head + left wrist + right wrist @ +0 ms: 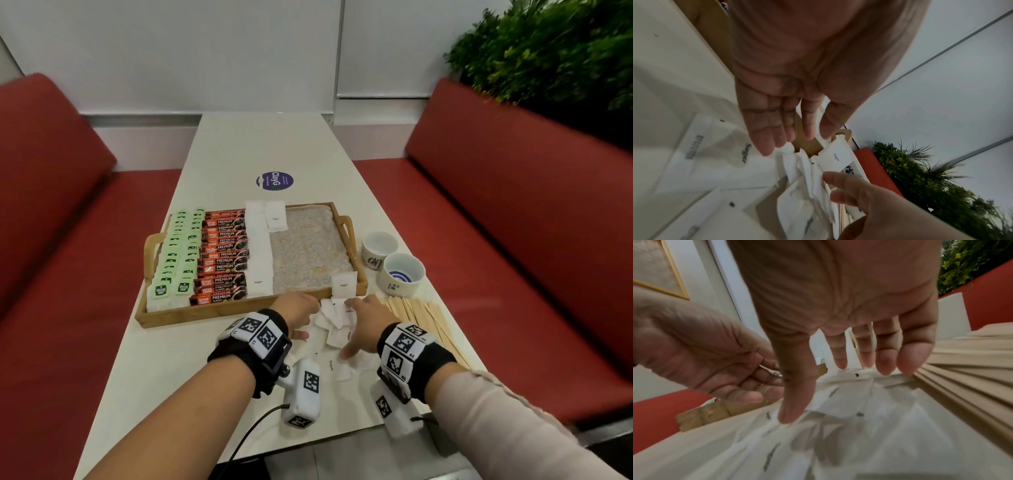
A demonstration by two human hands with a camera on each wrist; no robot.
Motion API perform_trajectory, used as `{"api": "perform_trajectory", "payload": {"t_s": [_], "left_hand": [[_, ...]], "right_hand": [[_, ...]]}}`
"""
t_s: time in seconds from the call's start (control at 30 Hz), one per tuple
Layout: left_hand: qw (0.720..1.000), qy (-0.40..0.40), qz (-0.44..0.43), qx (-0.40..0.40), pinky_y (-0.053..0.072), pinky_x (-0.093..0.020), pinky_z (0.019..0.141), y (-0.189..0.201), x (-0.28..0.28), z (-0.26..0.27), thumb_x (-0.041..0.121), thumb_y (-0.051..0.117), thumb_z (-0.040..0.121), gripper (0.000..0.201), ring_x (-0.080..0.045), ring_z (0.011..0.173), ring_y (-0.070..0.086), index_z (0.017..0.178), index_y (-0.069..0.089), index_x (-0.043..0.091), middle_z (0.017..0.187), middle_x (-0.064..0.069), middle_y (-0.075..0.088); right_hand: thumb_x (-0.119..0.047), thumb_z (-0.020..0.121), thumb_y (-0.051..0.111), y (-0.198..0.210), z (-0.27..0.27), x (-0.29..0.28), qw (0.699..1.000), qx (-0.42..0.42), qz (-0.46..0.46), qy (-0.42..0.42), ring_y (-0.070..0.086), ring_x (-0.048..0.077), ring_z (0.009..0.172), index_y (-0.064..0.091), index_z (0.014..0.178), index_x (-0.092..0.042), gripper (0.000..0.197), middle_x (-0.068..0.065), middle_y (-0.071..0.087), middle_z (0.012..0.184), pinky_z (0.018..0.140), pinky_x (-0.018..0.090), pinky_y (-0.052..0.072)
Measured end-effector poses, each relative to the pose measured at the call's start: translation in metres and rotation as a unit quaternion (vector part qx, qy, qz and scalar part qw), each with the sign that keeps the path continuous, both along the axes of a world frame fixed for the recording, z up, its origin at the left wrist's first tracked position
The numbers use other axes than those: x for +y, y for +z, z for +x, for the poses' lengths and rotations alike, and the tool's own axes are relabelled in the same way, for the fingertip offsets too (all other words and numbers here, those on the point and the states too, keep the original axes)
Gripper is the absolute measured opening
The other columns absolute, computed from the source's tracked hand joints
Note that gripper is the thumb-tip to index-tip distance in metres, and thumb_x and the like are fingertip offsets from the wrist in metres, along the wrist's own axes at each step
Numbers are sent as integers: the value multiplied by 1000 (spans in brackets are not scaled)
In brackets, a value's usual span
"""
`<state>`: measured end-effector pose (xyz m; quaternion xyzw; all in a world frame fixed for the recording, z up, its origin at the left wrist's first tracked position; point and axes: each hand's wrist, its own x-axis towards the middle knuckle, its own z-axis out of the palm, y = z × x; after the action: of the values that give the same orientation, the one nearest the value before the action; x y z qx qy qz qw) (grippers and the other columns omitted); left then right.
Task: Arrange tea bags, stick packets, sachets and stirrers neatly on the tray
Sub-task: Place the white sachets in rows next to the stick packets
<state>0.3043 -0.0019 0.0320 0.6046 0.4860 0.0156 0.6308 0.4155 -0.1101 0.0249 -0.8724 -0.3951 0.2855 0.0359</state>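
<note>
White sugar sachets (337, 329) lie heaped just before the wooden tray (239, 308).

"Sugar" printed on the white sachets (344, 285), both on the tray (239, 308) and loose on the bench (191, 346). "Great Taste PREMIUM CLASSIC" on the red-and-black stick packets (222, 255). "ClayGo" on a round purple sticker (274, 181) farther along the bench. Green tea-bag tags (163, 290) too small to read.

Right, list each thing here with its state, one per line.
Wooden tray: right part bare.
Green tea bags: rowed in tray.
Red stick packets: stacked in tray.
White sugar sachets: loose heap on table.
Wooden stirrers: on table.
Left hand: open.
Right hand: open.
</note>
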Motion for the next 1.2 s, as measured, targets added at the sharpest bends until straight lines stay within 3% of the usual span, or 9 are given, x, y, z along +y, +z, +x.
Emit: {"api": "perform_trajectory", "payload": {"t_s": [0.1, 0.27, 0.4, 0.57, 0.67, 0.8, 0.87, 1.0, 1.2], "left_hand": [[1000, -19, 5, 23, 47, -27, 59, -2, -3, 2, 7, 49, 96, 10, -12, 73, 47, 93, 56, 14, 88, -3, 50], [998, -44, 11, 41, 49, -27, 62, -8, -4, 9, 8, 47, 97, 17, -16, 81, 53, 111, 55, 10, 105, -8, 51], [999, -21, -1, 25, 53, -29, 66, -13, -5, 11, 9, 49, 94, 11, -22, 88, 55, 104, 52, 13, 105, -9, 53], [996, 24, -85, -23, 57, -35, 70, -20, -5, 19, 2, 53, 93, 22, -30, 87, 62, 114, 57, -6, 108, -22, 62], [997, 22, -74, -23, 52, -44, 88, -24, -4, 24, 2, 57, 91, 22, -32, 86, 62, 109, 59, -9, 102, -24, 63], [998, 22, -62, -9, 50, -41, 79, -26, -3, 28, 3, 57, 91, 10, -34, 84, 60, 94, 61, -5, 95, -23, 60], [998, 23, -62, -3, 48, -41, 80, -27, -1, 30, 5, 56, 92, 11, -36, 87, 60, 95, 61, -5, 96, -25, 60], [996, 26, -82, 0, 51, -58, 85, -28, -3, 34, 3, 53, 92, 21, -45, 100, 63, 109, 57, -8, 110, -31, 62], [996, 44, -78, -1, 51, -56, 87, -25, 0, 31, -4, 50, 92, 9, -43, 102, 63, 86, 58, -3, 112, -31, 62]], "right_hand": [[-37, 63, 85, -7, -4, 0, 1000, -15, -4, 9, 40, 27, 129, 26, 146, -24, 103, 4, 31, 143, 105, 40, 40], [-33, 69, 82, -14, -6, 1, 1000, -6, 30, 0, 41, 26, 128, 25, 146, -23, 96, 4, 35, 141, 104, 39, 41], [-32, 69, 82, -17, -7, 1, 999, 10, 51, -4, 42, 24, 128, 26, 147, -23, 96, 4, 34, 142, 105, 37, 40], [-28, 68, 83, -17, -7, 1, 996, 34, 83, 1, 43, 22, 127, 31, 145, -24, 93, 2, 36, 140, 104, 33, 39], [-26, 67, 84, -15, -7, 3, 994, 56, 97, 4, 43, 21, 128, 32, 144, -26, 92, 1, 38, 140, 104, 32, 38], [-24, 64, 85, -15, -6, 4, 990, 82, 115, -8, 46, 21, 125, 37, 142, -29, 91, 0, 43, 138, 101, 32, 41], [-22, 62, 86, -16, -4, 5, 988, 89, 124, -10, 48, 20, 123, 40, 140, -28, 91, 1, 46, 136, 99, 31, 43], [-19, 62, 86, -17, -3, 5, 984, 108, 141, -16, 45, 18, 127, 40, 141, -27, 91, -1, 45, 139, 102, 30, 41], [-19, 66, 83, -18, -2, 7, 978, 123, 166, -13, 48, 16, 125, 44, 139, -28, 84, -3, 48, 139, 98, 26, 41]]}}
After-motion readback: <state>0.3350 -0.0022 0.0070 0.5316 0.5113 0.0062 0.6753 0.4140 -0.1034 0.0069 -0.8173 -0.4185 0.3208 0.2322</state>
